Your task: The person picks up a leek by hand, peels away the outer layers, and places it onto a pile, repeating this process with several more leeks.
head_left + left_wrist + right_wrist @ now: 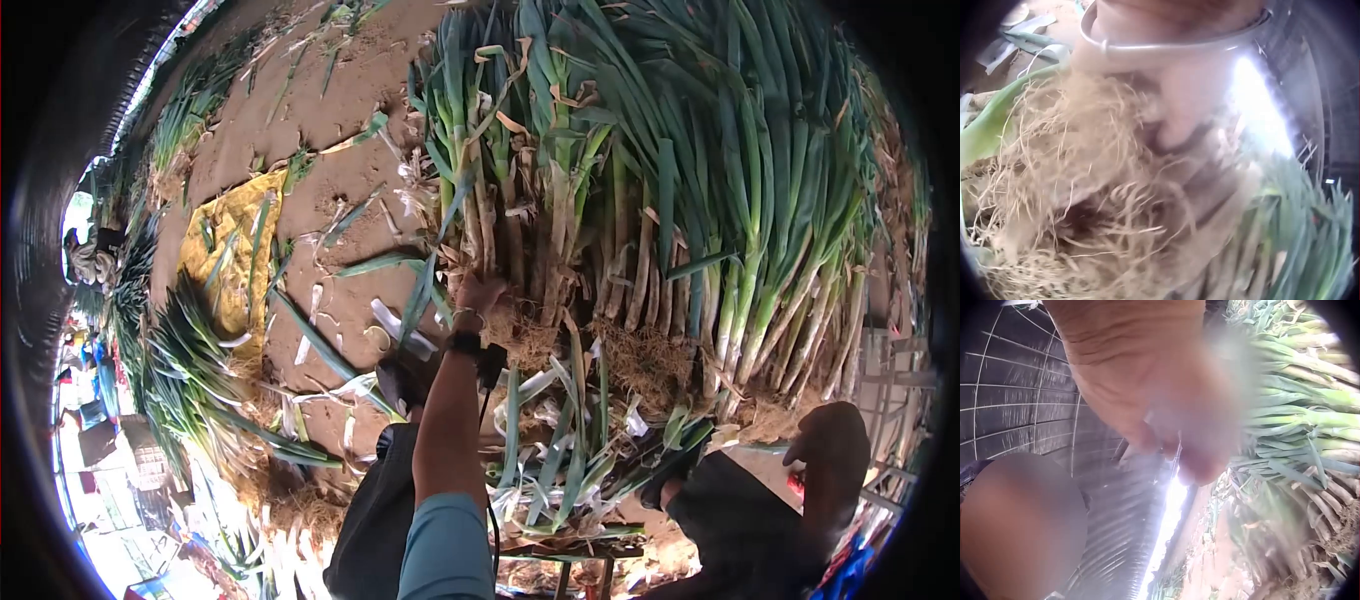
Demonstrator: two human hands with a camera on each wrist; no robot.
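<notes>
Leeks (667,195) stand in a row in front of the person, their long axis running from roots at the near end to green leaves at the far end. The left hand (480,295) is the nearer one: it grips the pale lower stems of the bunch at the row's left edge, close above the roots, though blur hides its fingertips. Most of the row lies to the right of this hand, alongside the held bunch. The right hand (1166,394) is apart from that bunch, near the row's right end in the head view; its fingers curl, but I cannot tell whether they pinch anything.

The left wrist view shows what the head view barely gives: a tangle of dry roots (1085,162) right under the palm, and a thin bracelet (1172,47) on the wrist. The right wrist view alone shows the dark ribbed cover (1016,419) beyond the hand. Only the head view shows the yellow sheet (240,278) off to the left.
</notes>
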